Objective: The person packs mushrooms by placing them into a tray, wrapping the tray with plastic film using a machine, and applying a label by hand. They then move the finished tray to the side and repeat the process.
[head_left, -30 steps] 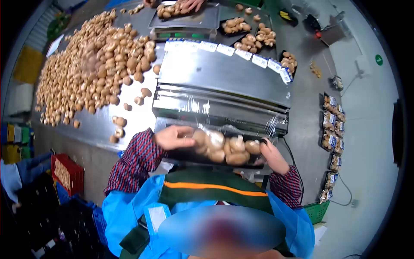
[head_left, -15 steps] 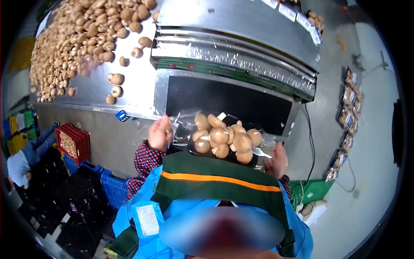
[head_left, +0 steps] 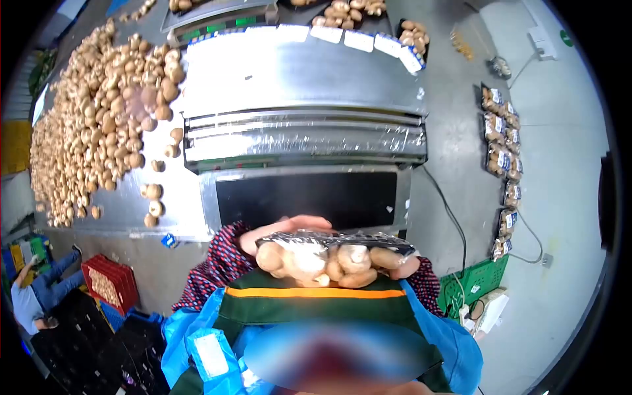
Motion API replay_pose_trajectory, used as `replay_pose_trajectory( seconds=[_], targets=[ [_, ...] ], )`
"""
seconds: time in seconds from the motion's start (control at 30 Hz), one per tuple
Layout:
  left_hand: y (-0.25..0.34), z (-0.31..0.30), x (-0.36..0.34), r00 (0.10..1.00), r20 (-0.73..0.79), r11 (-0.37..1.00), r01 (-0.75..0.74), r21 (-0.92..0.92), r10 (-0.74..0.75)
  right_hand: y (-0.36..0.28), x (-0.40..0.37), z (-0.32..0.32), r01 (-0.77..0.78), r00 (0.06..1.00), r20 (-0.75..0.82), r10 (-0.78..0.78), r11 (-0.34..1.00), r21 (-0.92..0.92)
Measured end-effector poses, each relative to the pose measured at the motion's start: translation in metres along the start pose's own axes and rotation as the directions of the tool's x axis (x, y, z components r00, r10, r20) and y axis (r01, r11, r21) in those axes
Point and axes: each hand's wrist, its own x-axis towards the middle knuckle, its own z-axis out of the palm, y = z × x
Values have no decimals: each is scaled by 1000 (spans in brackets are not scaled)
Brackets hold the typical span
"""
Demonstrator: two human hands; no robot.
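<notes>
A black tray of brown mushrooms (head_left: 326, 264) under clear film is tipped up on its edge close to my apron, with the mushrooms facing me. My left hand (head_left: 280, 229) holds its left end, the fingers stretched along the tray's back. At the other end my right hand (head_left: 405, 267) grips the tray, and most of its fingers are hidden. Just beyond the tray lies the black plate (head_left: 306, 197) of the wrapping machine, with the shiny film roll (head_left: 303, 141) behind it.
A large heap of loose mushrooms (head_left: 99, 125) covers the metal table on the left. White labels (head_left: 326, 34) line the machine's far edge. Wrapped packs (head_left: 503, 131) stand along the right wall. A person (head_left: 39, 296) works near a red crate (head_left: 110, 284) at the lower left.
The tray, lying face up before, is now tilted up towards me. My hands have moved from the loose film ends to the tray itself. The camera view has shifted.
</notes>
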Motion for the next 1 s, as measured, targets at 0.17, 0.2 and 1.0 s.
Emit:
replay_pose_trajectory(
  seconds=[0.17, 0.2, 1.0],
  targets=[
    [35, -15, 5, 979, 204, 987, 18, -158, 15, -160, 64, -12, 383, 922, 262, -284, 588, -712],
    [38, -19, 6, 972, 219, 987, -50, -154, 83, -183, 81, -45, 401, 892, 123, -435, 637, -658],
    [37, 30, 7, 828, -177, 764, -559, -322, 532, -148, 96, 103, 321, 944, 57, -324, 872, -370]
  ],
)
